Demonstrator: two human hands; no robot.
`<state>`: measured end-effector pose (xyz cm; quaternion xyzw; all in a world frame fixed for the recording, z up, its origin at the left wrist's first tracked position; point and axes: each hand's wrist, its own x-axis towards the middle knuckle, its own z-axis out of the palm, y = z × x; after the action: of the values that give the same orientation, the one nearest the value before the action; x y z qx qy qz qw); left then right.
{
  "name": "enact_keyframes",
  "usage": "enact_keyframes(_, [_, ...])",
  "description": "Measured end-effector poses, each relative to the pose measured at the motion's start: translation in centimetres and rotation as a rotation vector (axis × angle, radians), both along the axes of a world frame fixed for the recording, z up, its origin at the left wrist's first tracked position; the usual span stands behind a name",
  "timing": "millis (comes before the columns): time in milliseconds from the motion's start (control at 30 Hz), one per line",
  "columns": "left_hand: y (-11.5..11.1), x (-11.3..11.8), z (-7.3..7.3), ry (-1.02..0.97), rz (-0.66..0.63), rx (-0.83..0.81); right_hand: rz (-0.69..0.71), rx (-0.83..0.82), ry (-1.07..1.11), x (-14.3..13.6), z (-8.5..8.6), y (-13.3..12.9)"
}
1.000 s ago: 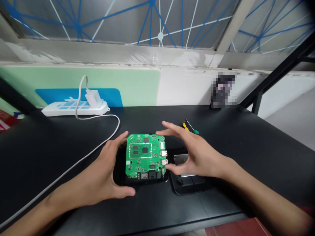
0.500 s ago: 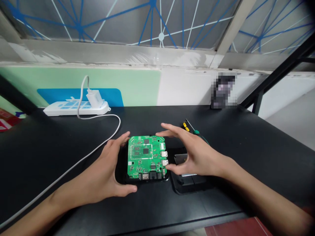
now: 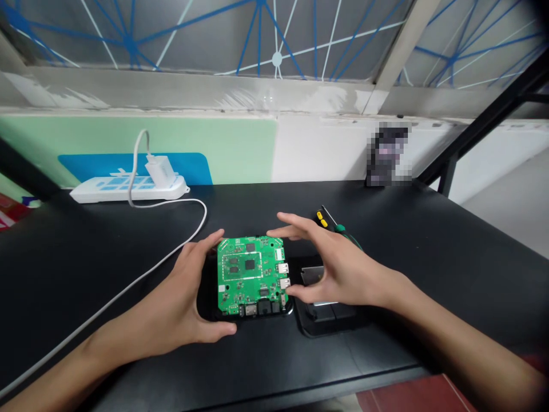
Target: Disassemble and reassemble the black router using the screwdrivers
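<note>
A green circuit board (image 3: 241, 289) with chips and metal USB ports lies over a shallow black case (image 3: 207, 294) on the black table. Curved around the left side of that case is my left hand (image 3: 182, 292), fingers at the back corner and thumb along the front edge. My right hand (image 3: 338, 257) spans the board's right side: its thumb touches a USB port and its fingertips reach the back right corner. Partly under my right hand lies a black cover (image 3: 328, 320) with a metal plate.
Behind the right hand lie a yellow-and-black tool (image 3: 321, 219) and a green-handled tool (image 3: 340, 228). A white power strip (image 3: 103, 189) with a plugged-in charger (image 3: 160, 171) sits at the back left; its white cable (image 3: 158, 265) crosses the left side. A pixelated dark object (image 3: 384, 157) leans on the wall.
The whole view has shifted slightly, with the scene sitting a little further left. Both hands keep nearly the same hold around the board and case.
</note>
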<state>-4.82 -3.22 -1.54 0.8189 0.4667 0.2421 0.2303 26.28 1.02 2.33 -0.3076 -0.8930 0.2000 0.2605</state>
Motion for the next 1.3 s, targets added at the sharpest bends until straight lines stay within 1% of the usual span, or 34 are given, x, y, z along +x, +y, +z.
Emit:
enact_keyframes(167, [-0.02,0.31,0.78,0.060,-0.025,0.018,0.012,-0.070,0.034,-0.03,-0.51,0.21])
enact_keyframes(300, [0.05,0.37,1.11,0.041,-0.033,-0.001,0.025,-0.097,0.044,-0.12,-0.53,0.14])
enact_keyframes(467, [0.02,0.38,1.04,-0.030,-0.016,-0.049,0.044,-0.147,0.005,-0.16,-0.19,-0.14])
enact_keyframes(567, [-0.02,0.45,1.04,-0.030,-0.007,-0.060,0.044,-0.169,-0.025,-0.11,0.00,-0.25])
enact_keyframes(700, [0.10,0.41,0.91,0.002,-0.018,-0.013,0.031,-0.185,-0.048,-0.06,-0.12,-0.29])
enact_keyframes(800, [0.24,0.28,0.67,0.042,-0.057,0.052,0.021,-0.229,-0.010,-0.10,-0.41,-0.24])
enact_keyframes(933, [0.32,0.20,0.44,0.065,-0.066,0.052,0.035,-0.281,0.076,-0.23,-0.69,-0.18])
enact_keyframes(1100, [0.36,0.34,0.48,0.076,-0.065,0.023,0.021,-0.317,0.062,-0.43,-0.78,-0.27])
enact_keyframes(1300, [0.37,0.09,0.37,0.030,-0.064,0.028,0.020,-0.344,0.037,-0.49,-0.62,-0.46])
